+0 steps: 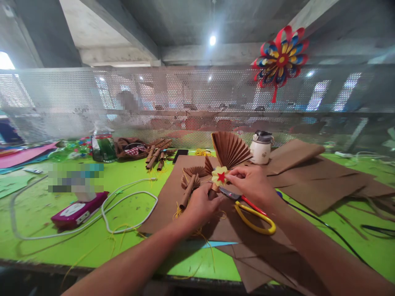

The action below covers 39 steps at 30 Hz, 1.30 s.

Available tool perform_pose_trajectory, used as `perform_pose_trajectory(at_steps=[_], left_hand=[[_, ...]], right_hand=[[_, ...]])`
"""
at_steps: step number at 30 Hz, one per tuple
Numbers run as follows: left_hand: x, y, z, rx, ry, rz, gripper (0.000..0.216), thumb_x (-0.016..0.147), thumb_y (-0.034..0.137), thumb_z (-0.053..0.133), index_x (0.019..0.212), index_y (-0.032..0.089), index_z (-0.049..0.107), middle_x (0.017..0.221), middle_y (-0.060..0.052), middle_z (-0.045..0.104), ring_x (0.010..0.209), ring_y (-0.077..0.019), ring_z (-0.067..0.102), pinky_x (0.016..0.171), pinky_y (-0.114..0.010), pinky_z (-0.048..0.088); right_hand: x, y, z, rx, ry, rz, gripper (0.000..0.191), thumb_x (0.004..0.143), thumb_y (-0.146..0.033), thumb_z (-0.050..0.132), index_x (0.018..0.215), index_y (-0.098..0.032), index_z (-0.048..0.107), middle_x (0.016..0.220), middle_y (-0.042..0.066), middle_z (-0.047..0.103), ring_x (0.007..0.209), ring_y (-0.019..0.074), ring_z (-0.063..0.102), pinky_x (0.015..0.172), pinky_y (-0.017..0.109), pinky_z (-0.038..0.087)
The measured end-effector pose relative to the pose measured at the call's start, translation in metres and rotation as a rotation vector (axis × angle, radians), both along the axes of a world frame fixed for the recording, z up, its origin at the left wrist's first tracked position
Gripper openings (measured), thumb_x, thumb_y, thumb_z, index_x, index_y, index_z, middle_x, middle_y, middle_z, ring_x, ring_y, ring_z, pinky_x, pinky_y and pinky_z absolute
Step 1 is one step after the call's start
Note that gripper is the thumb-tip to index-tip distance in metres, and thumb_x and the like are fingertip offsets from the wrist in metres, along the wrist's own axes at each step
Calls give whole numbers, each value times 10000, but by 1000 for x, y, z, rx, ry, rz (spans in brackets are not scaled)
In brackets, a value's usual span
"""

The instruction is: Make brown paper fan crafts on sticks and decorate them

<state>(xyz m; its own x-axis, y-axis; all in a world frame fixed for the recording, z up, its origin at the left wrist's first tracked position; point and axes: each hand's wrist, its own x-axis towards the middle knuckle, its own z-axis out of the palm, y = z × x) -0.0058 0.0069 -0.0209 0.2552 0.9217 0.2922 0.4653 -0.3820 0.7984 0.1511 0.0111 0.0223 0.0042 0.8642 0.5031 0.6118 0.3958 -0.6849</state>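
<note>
My left hand point(200, 205) is closed round the base of a pleated brown paper fan point(230, 149) that stands upright over the table. My right hand point(251, 183) pinches a small yellow paper flower with a red star point(219, 176), held against the fan's base. Yellow-handled scissors point(253, 216) lie on brown paper sheets point(173, 197) just under my right wrist. Smaller folded fans and a paper roll point(189, 187) lie left of my hands.
A green table point(123, 222) carries a pink device point(78, 211) with white cables, a green bottle point(103, 148), rolled paper sticks point(156, 154), a white jar point(261, 148) and more brown sheets point(324, 181) at right. A perforated screen stands behind; a colourful paper flower point(280, 57) hangs above.
</note>
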Motion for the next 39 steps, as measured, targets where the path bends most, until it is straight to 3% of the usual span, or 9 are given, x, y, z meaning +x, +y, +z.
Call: perform_pose_trajectory(at_steps=[15, 22, 26, 34, 39], left_hand=[[1, 0, 0, -61, -91, -42, 72, 677, 198, 552, 716, 147, 517, 607, 31, 510, 537, -96, 458, 486, -195, 347], [3, 0, 1, -364, -389, -145, 184, 690, 245, 628, 768, 160, 485, 542, 52, 503, 436, -75, 454, 438, -193, 361], [-1, 2, 3, -458, -526, -140, 241, 697, 268, 653, 806, 154, 471, 581, 32, 545, 444, -65, 478, 402, -165, 339], [-21, 17, 5, -373, -694, -43, 242, 786, 343, 569, 851, 165, 419, 577, 39, 532, 413, -35, 452, 374, -128, 287], [-31, 22, 11, -343, -580, 91, 249, 844, 425, 440, 857, 179, 401, 509, 59, 496, 364, -49, 426, 351, -134, 271]], right_hand=[[-1, 0, -1, -22, 4, -21, 184, 698, -292, 585, 702, -158, 711, 665, 52, 687, 602, 152, 588, 573, 251, 423], [2, -6, -1, 32, 66, -89, 215, 709, -356, 589, 696, -160, 676, 559, 27, 621, 497, 131, 513, 490, 242, 374], [0, -16, -2, -2, 50, -10, 245, 750, -370, 542, 682, -159, 647, 530, 5, 567, 475, 116, 454, 473, 236, 341], [-13, -15, -29, -70, -82, 176, 333, 786, -420, 496, 622, -160, 624, 516, -8, 510, 498, 119, 417, 475, 239, 297], [-17, -5, -48, 15, -148, 158, 433, 824, -451, 444, 534, -155, 571, 457, -17, 458, 462, 103, 384, 460, 235, 268]])
